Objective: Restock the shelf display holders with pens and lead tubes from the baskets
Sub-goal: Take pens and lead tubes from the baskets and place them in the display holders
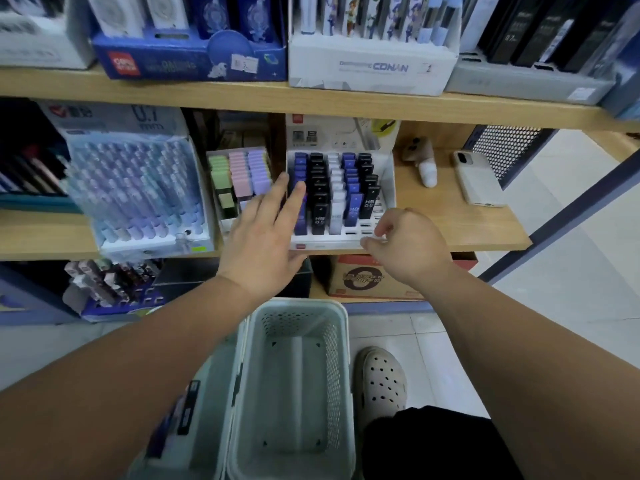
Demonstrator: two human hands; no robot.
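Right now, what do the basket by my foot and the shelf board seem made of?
Basket: likely moulded plastic, pale matte grey-green, with rows of holes in its walls. Shelf board: wood or wood-look laminate, light tan, faint grain, smooth.

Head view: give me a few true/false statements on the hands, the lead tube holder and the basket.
1. The left hand lies with straight fingers on the blue lead tubes. True.
2. The lead tube holder stands on the top shelf. False: it stands on the middle shelf.
3. The light basket in front is full of tubes. False: nothing shows inside it.
4. A phone lies on the shelf right of the holder. True.
5. The right hand reaches into the basket. False: it is at the holder's front right corner, fingers curled.
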